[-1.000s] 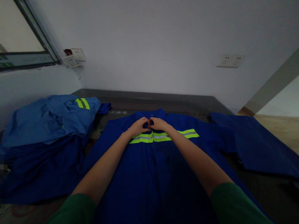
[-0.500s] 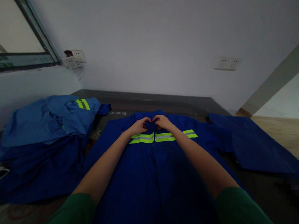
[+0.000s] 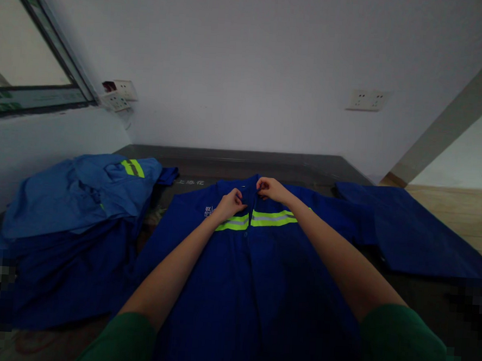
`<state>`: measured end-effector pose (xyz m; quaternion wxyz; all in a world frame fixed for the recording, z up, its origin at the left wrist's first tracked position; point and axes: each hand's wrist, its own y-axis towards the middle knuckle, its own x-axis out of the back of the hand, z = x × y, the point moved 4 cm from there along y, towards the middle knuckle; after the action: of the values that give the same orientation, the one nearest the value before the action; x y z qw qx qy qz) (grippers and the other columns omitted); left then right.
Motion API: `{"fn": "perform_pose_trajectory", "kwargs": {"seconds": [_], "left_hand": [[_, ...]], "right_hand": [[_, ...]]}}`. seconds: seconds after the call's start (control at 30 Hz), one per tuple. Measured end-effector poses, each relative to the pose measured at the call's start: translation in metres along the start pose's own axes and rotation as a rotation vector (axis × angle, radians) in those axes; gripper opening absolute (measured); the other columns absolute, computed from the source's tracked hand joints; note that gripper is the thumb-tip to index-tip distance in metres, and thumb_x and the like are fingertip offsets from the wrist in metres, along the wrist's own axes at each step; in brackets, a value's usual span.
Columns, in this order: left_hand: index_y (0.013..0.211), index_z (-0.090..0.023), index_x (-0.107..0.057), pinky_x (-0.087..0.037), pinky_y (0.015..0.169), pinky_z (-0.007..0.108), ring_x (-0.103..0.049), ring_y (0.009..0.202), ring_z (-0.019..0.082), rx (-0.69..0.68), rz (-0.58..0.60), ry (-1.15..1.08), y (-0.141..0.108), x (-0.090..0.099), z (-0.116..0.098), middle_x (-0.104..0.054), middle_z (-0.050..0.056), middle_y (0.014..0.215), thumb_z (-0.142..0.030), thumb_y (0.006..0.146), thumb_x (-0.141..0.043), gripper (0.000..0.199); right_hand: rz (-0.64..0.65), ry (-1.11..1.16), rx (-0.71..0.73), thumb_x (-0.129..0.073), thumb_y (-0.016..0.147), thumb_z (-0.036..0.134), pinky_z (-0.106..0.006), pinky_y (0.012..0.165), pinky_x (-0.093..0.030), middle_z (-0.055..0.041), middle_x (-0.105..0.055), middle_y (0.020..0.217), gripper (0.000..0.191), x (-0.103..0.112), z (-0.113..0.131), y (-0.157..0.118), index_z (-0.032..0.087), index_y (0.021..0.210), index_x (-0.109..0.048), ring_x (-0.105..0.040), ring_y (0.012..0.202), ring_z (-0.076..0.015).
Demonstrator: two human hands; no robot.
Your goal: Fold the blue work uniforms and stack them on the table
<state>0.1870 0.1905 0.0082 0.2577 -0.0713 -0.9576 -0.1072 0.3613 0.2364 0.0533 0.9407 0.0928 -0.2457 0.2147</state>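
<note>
A dark blue work jacket [image 3: 219, 277] lies spread front side up, its collar pointing away from me. Yellow-green reflective bands with a grey middle cross its chest on both sides of the front opening. My right hand [image 3: 273, 190] is closed in a pinch on the front edge just below the collar. My left hand [image 3: 230, 204] is also closed, its fingertips on the opposite front edge just above the band. White printing shows on the chest beside my left wrist. One button is visible below the bands.
Crumpled lighter and darker blue garments [image 3: 80, 198] are heaped on the left. A folded dark blue garment [image 3: 421, 235] lies on the right, by the jacket's sleeve. The dark table [image 3: 299, 167] meets a wall with sockets [image 3: 367, 100].
My hands, close together at the collar opening before, have moved apart. The right shifted right and slightly away; the left came a little nearer and right, uncovering the white printing.
</note>
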Motion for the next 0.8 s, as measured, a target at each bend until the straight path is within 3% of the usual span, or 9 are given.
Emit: {"fn": "perform_pose_trajectory", "kwargs": {"seconds": [0.07, 0.17, 0.27, 0.37, 0.5, 0.6, 0.7, 0.8], "left_hand": [[0.087, -0.02, -0.047, -0.042, 0.058, 0.023, -0.058, 0.063, 0.013, -0.016, 0.139, 0.06, -0.002, -0.002, -0.006, -0.059, -0.004, 0.07, -0.021, 0.065, -0.074, 0.036], [0.084, -0.019, -0.054, -0.043, 0.066, 0.025, -0.057, 0.077, 0.017, -0.15, 0.343, 0.276, -0.006, -0.003, -0.015, -0.059, 0.001, 0.084, -0.03, 0.058, -0.08, 0.038], [0.085, -0.018, -0.06, -0.044, 0.077, 0.029, -0.055, 0.09, 0.021, -0.225, 0.42, 0.465, -0.009, -0.004, -0.018, -0.057, 0.004, 0.095, -0.038, 0.057, -0.08, 0.04], [0.086, -0.018, -0.06, -0.043, 0.078, 0.031, -0.055, 0.092, 0.024, -0.196, 0.368, 0.582, -0.008, -0.005, -0.018, -0.058, 0.006, 0.094, -0.04, 0.057, -0.079, 0.041], [0.08, -0.018, -0.057, -0.041, 0.067, 0.027, -0.056, 0.076, 0.019, -0.171, 0.321, 0.548, -0.004, -0.004, -0.014, -0.059, 0.002, 0.08, -0.021, 0.066, -0.071, 0.02], [0.084, -0.019, -0.056, -0.041, 0.063, 0.025, -0.055, 0.068, 0.015, -0.113, 0.123, 0.458, 0.001, 0.008, -0.007, -0.058, -0.001, 0.076, -0.012, 0.073, -0.063, 0.014], [0.095, -0.018, -0.058, -0.046, 0.07, 0.028, -0.058, 0.077, 0.016, -0.121, -0.083, 0.479, 0.002, 0.018, 0.001, -0.06, 0.003, 0.088, -0.012, 0.075, -0.063, 0.021], [0.107, -0.017, -0.06, -0.047, 0.085, 0.032, -0.059, 0.095, 0.019, -0.227, -0.116, 0.513, 0.001, 0.017, 0.005, -0.06, 0.008, 0.108, -0.009, 0.077, -0.062, 0.031]], "right_hand": [[0.005, 0.078, 0.031, -0.058, 0.069, 0.004, -0.021, 0.052, -0.05, 0.007, -0.053, 0.06, 0.019, 0.007, -0.002, -0.001, 0.019, 0.078, -0.052, -0.056, 0.053, -0.0098], [-0.022, 0.168, 0.055, -0.056, 0.071, 0.007, -0.022, 0.054, -0.051, 0.0054, -0.056, 0.066, 0.018, 0.013, -0.004, -0.003, 0.019, 0.082, -0.051, -0.06, 0.058, -0.0115], [-0.062, 0.172, 0.075, -0.055, 0.074, 0.009, -0.023, 0.055, -0.051, 0.0054, -0.055, 0.068, 0.017, 0.009, -0.003, -0.002, 0.02, 0.085, -0.049, -0.061, 0.061, -0.0125], [-0.108, 0.023, 0.091, -0.053, 0.077, 0.011, -0.024, 0.055, -0.049, 0.0061, -0.052, 0.067, 0.014, -0.005, -0.003, 0.002, 0.021, 0.087, -0.048, -0.058, 0.059, -0.012], [-0.198, -0.237, 0.109, -0.056, 0.075, 0.007, -0.024, 0.064, -0.046, 0.0052, -0.05, 0.069, 0.015, -0.03, -0.007, 0.006, 0.02, 0.082, -0.051, -0.053, 0.063, -0.0113], [-0.237, -0.294, 0.113, -0.063, 0.071, 0.007, -0.026, 0.072, -0.044, 0.0018, -0.05, 0.079, 0.017, -0.046, -0.013, 0.004, 0.019, 0.079, -0.054, -0.051, 0.072, -0.0123], [-0.277, -0.392, 0.107, -0.064, 0.075, 0.011, -0.027, 0.072, -0.044, -0.0016, -0.049, 0.094, 0.015, -0.053, -0.014, -0.001, 0.019, 0.086, -0.058, -0.05, 0.072, -0.0117], [-0.299, -0.477, 0.131, -0.064, 0.078, 0.013, -0.027, 0.072, -0.044, -0.0032, -0.048, 0.103, 0.016, -0.053, -0.012, -0.006, 0.02, 0.091, -0.06, -0.051, 0.073, -0.0114]]}}
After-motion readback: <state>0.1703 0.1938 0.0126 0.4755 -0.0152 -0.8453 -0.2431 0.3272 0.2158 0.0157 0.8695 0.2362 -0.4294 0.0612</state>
